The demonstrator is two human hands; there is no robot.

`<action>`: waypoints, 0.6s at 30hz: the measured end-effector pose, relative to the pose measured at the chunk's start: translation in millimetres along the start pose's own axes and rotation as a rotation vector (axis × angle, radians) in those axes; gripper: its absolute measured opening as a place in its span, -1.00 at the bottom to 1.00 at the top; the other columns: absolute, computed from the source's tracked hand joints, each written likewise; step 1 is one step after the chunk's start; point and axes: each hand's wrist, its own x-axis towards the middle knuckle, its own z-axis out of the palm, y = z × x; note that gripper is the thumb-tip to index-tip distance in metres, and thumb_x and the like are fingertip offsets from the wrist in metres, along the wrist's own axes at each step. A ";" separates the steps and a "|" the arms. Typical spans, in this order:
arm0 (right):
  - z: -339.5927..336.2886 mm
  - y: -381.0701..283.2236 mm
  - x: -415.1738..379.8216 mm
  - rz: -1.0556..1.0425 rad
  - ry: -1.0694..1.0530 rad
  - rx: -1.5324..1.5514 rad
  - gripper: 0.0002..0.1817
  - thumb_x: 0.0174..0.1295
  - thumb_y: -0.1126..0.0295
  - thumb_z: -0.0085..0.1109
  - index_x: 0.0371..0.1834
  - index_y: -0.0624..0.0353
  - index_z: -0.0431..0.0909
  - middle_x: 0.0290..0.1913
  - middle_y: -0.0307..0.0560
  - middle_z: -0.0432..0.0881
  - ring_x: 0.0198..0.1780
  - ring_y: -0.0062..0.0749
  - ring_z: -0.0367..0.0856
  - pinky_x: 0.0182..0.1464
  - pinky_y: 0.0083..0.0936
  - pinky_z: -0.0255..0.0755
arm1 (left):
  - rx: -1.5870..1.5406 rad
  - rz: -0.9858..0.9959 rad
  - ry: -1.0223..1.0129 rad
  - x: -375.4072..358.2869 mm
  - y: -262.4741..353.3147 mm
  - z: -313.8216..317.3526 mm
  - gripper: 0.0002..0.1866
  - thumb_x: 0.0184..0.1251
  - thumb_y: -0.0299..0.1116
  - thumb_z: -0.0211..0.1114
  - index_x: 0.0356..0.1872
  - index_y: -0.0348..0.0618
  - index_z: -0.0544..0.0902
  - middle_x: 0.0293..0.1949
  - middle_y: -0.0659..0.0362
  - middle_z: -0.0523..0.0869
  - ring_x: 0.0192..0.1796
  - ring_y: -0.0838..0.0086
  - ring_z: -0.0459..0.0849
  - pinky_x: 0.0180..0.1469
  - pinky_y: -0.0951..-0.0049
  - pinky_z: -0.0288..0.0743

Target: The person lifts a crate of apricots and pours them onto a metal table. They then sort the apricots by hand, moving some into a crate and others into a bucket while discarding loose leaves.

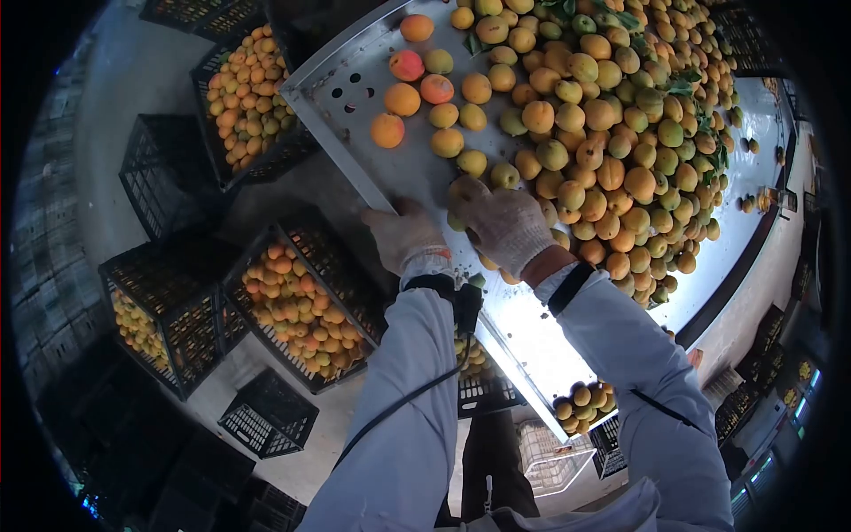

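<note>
A head-worn camera looks down on a person sorting fruit at a metal sorting table point(372, 168). The table is a pale steel sheet with a raised rim and a few round holes near its far corner. Most of it is covered by a deep heap of apricots point(612, 133), yellow to orange with some greenish ones and a few leaves among them. A looser scatter of riper, redder apricots lies on the bare metal beside the heap.

Both hands wear light knitted gloves, and both arms are in pale grey sleeves with dark wristbands. The left hand point(401, 232) rests at the table's near rim, its fingers curled over the edge; whether it grips anything besides the rim cannot be told. The right hand point(507, 226) lies on the table just beside the left one, at the edge of the heap. Its fingers are bent around one yellowish apricot point(463, 192), which shows above the knuckles, with more fruit touching the glove on all sides.

Below the table, on a grey floor, stand black plastic crates. One crate of orange apricots point(297, 306) sits under the left forearm, another fuller crate point(244, 97) stands beyond the table's far corner, and a third crate point(146, 324) beside the first holds only a few fruits. An empty crate point(164, 173) stands between them.
</note>
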 end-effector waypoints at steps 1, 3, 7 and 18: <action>3.3 -5.8 3.6 0.004 0.000 0.005 -0.68 0.23 0.38 0.15 0.06 -0.06 0.64 0.22 -0.09 0.51 0.10 -0.18 0.63 -0.01 -0.29 0.60 | 0.006 0.003 -0.001 -0.4 -1.5 1.0 -0.47 0.42 -0.08 0.14 0.21 -0.29 0.34 0.01 -0.18 0.70 0.02 -0.06 0.73 0.07 0.08 0.63; 12.3 -13.0 13.9 0.006 0.106 0.004 -0.71 0.24 0.34 0.13 0.02 -0.07 0.67 0.21 -0.07 0.50 0.11 -0.16 0.63 0.00 -0.23 0.61 | -0.022 0.030 0.068 0.7 -2.5 3.9 -0.45 0.39 -0.07 0.16 0.19 -0.31 0.37 0.00 -0.18 0.71 0.01 -0.06 0.73 0.05 0.05 0.63; 9.9 -15.9 24.9 0.045 0.155 0.128 -0.74 0.21 0.31 0.15 -0.06 -0.07 0.69 0.13 -0.06 0.53 0.04 -0.11 0.65 0.05 -0.20 0.59 | -0.034 0.018 0.106 1.8 -2.0 6.8 -0.46 0.37 -0.07 0.18 0.18 -0.29 0.40 -0.01 -0.19 0.71 0.00 -0.07 0.73 0.03 0.04 0.63; 67.7 -12.8 -112.0 0.208 0.431 0.439 -0.74 0.14 0.38 0.25 -0.08 -0.02 0.71 0.04 -0.12 0.66 -0.02 -0.18 0.68 0.00 -0.27 0.60 | -0.042 0.043 0.044 12.5 -15.2 17.4 -0.53 0.41 -0.24 0.11 0.23 -0.26 0.30 -0.12 -0.17 0.72 -0.09 -0.02 0.77 -0.06 0.06 0.71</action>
